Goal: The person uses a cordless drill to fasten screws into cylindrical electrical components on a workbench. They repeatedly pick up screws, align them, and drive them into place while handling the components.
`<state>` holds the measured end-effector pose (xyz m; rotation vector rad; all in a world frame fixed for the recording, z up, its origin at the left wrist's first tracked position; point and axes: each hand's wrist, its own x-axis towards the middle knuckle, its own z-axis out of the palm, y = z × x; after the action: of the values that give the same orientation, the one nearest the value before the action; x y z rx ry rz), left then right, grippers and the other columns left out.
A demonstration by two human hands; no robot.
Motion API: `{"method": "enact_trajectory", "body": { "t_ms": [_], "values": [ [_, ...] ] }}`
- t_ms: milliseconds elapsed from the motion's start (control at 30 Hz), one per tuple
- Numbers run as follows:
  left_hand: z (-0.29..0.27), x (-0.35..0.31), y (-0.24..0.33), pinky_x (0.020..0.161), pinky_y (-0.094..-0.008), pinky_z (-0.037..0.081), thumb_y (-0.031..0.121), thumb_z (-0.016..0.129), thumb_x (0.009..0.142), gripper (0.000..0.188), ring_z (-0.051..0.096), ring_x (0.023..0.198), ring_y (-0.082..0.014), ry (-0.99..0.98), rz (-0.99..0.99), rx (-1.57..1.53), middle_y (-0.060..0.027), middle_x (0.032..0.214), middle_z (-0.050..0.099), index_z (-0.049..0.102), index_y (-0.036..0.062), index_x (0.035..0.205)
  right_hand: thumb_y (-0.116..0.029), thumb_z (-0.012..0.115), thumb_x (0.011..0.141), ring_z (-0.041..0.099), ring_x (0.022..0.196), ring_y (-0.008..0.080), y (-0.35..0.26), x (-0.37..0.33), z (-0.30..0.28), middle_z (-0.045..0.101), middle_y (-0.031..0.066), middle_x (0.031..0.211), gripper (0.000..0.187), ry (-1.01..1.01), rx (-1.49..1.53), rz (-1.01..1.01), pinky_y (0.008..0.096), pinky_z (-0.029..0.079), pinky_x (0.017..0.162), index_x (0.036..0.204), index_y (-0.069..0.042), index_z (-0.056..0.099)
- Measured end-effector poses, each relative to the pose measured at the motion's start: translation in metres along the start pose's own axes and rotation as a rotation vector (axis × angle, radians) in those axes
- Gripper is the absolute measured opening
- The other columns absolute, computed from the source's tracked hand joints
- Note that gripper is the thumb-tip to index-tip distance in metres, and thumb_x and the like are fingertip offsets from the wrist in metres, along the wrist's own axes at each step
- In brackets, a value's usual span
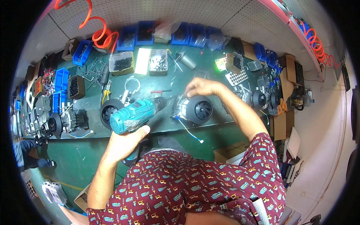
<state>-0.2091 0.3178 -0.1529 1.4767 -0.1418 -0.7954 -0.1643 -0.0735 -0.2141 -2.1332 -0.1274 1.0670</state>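
My left hand [127, 143] is wrapped round the grip of a teal cordless drill [132, 115]. The drill lies on its side in the air, its chuck and long thin bit aimed right at a small motor unit [182, 108]. That unit has a finned metal body, a round black fan wheel [203, 109] and a white-and-blue cable hanging over the bench edge. At the top of the unit, close to the bit's tip, my right hand [200, 87] has its fingers pinched together. What sits between those fingers is too small to make out.
Behind the drill is another black fan wheel [109, 112]. More motor units stand left [77, 120] and right [258, 99]. Blue bins [145, 33] and clear tubs of screws [122, 63] line the back. An orange coiled hose [101, 35] hangs at left. A person's leg [28, 150] shows far left.
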Motion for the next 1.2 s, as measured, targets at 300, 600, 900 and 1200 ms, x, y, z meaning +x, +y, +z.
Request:
{"method": "enact_trajectory", "body": {
  "t_ms": [300,600,900,1200],
  "values": [
    [0.006,0.004,0.005,0.087,-0.031,0.051,0.015,0.075,0.089,0.041,0.06,0.095,-0.0125,-0.025,-0.027,0.074,-0.0039,0.112,0.068,0.063,0.0037,0.127,-0.017,0.072,0.087,0.068,0.087,0.0139,-0.005,-0.004,-0.001,0.075,0.0074,0.094,0.024,0.096,0.028,0.04,0.0302,0.054,0.081,0.105,-0.001,0.073],
    [0.004,0.004,-0.001,0.1,-0.0315,0.047,0.007,0.071,0.087,0.043,0.058,0.113,-0.0145,-0.03,0.124,0.038,-0.0065,0.125,0.066,0.062,0.0038,0.129,-0.017,0.074,0.085,0.067,0.084,0.014,0.004,0.003,0.002,0.074,0.0064,0.089,0.022,0.127,0.068,-0.009,0.0307,0.052,0.08,0.1,-0.002,0.074],
    [0.001,0.002,-0.002,0.095,-0.0329,0.049,0.011,0.072,0.088,0.041,0.06,0.104,-0.0153,-0.008,0.109,0.084,-0.0064,0.116,0.067,0.062,0.0027,0.126,-0.022,0.08,0.079,0.067,0.084,0.0167,-0.002,0.009,-0.001,0.074,0.0085,0.09,0.029,0.097,-0.269,-0.015,0.0328,0.053,0.079,0.098,-0.001,0.074],
    [0.013,0.009,0.002,0.098,-0.0323,0.048,0.007,0.072,0.088,0.039,0.061,0.111,-0.0163,-0.055,0.043,0.007,-0.0086,0.124,0.066,0.064,0.0019,0.126,-0.053,0.078,0.077,0.069,0.091,0.022,0.063,-0.006,0.03,0.072,0.0171,0.101,0.073,0.633,0.173,0.152,0.0348,0.055,0.083,0.122,0.003,0.066]
  ]
}}
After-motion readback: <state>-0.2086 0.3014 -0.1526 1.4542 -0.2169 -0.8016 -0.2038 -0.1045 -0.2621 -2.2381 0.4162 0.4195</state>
